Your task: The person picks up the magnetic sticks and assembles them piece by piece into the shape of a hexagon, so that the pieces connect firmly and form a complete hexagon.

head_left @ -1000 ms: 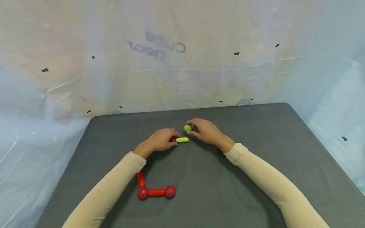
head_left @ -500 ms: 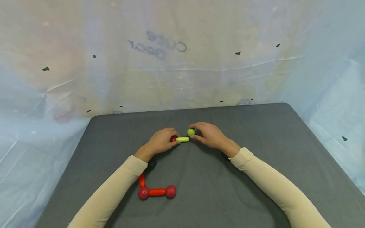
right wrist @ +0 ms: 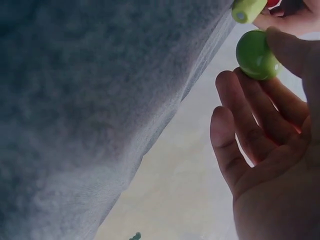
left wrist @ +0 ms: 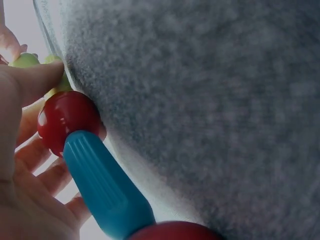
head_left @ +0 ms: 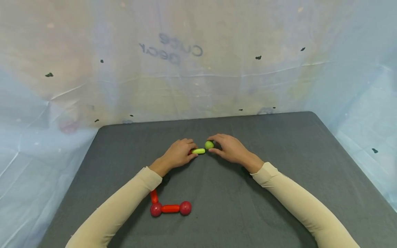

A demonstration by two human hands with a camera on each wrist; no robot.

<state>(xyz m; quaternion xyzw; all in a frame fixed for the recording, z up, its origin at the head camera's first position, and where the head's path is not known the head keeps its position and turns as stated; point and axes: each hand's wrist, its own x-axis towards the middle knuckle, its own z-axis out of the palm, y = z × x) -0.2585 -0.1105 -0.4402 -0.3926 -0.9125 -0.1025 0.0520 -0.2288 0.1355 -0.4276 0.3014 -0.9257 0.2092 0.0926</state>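
Backdrop and table: pale translucent sheeting (head_left: 217,89) behind a dark grey table (head_left: 242,206); dark specks and mirrored handwriting (head_left: 170,48) on the sheeting.
Left hand: (head_left: 179,154) clamped on a joined piece, thumb laid along one side, fingers curled on the other, about a red ball (left wrist: 69,120).
Joined piece: yellow-green rod (head_left: 198,151) out of one side of that ball, pointing toward the right hand; blue ribbed rod (left wrist: 107,185) out of the other, meeting a second red ball (left wrist: 172,232) at the lower edge of the left wrist view.
Right hand: (head_left: 229,148) green ball (head_left: 209,145) pinched between thumb and fingertips.
Between hands: hands near each other, not touching. Green ball just beside the free end of the yellow-green rod; slight gap in the right wrist view.
Sleeves: cream, both forearms; left sleeve (head_left: 118,205) crosses part of a red figure.
Red figure: lies on the near part of the table; horizontal red rod (head_left: 171,208) between two dark red balls, upright-leaning red rod (head_left: 154,196) from the left one. Its far end hidden by the sleeve; cannot tell what it joins.
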